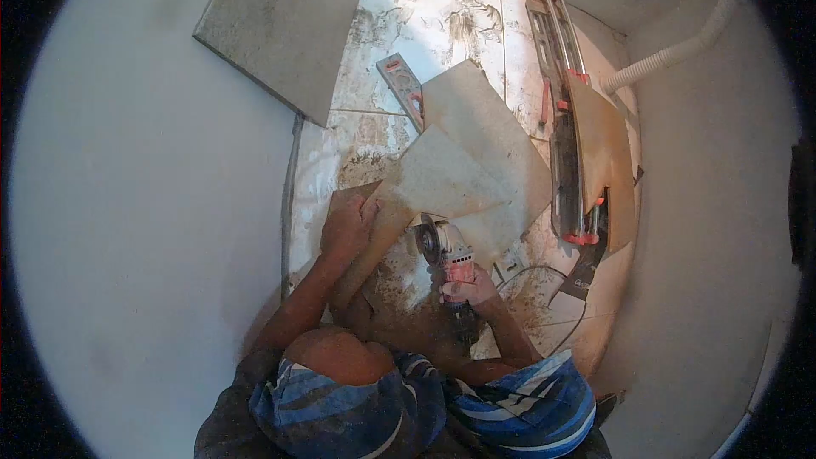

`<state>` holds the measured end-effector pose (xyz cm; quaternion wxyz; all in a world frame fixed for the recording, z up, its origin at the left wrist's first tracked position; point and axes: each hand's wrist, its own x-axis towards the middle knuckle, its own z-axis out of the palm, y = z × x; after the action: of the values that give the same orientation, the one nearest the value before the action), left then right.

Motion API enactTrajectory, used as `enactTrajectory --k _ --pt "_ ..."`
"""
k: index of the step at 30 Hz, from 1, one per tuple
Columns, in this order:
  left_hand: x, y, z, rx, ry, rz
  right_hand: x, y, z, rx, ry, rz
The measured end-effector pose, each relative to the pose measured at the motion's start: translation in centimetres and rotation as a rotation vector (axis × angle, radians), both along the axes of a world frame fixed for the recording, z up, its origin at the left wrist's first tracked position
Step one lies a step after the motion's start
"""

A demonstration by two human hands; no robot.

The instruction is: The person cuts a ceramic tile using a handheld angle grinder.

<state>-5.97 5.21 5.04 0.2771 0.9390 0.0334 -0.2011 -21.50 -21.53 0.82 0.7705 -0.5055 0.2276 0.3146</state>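
Note:
My right hand (470, 286) is wrapped round the red body of an angle grinder (457, 263). The grinder's dark disc (429, 240) is close to the lower edge of a cut, roughly triangular tile piece (442, 172). That piece overlaps a larger beige tile (489, 119) on the floor. On the left, my left hand (348, 225) grips a brownish tile piece (338, 201) near its upper edge, with the fingertips beside the triangular piece. Whether the disc touches tile cannot be made out.
A large tile (285, 25) leans by the left wall. A level (399, 85) lies past the beige tile. On the right are a tile cutter (563, 144), a brown tile piece (599, 149), a black cable (585, 314) and a corrugated pipe (671, 55).

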Motion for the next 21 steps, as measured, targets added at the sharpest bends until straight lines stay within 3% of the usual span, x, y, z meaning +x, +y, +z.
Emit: enactTrajectory --k 9,14,21 --pt "0.0 0.0 -0.3 0.039 -0.029 0.003 0.6 0.1 1.1 -0.053 0.028 0.004" --pt "0.3 -0.4 1.3 0.041 0.105 0.019 0.7 0.2 1.4 -0.028 0.008 -0.008" --pt "0.1 0.2 0.1 -0.003 0.030 0.021 1.2 0.2 2.5 -0.065 0.040 0.027"
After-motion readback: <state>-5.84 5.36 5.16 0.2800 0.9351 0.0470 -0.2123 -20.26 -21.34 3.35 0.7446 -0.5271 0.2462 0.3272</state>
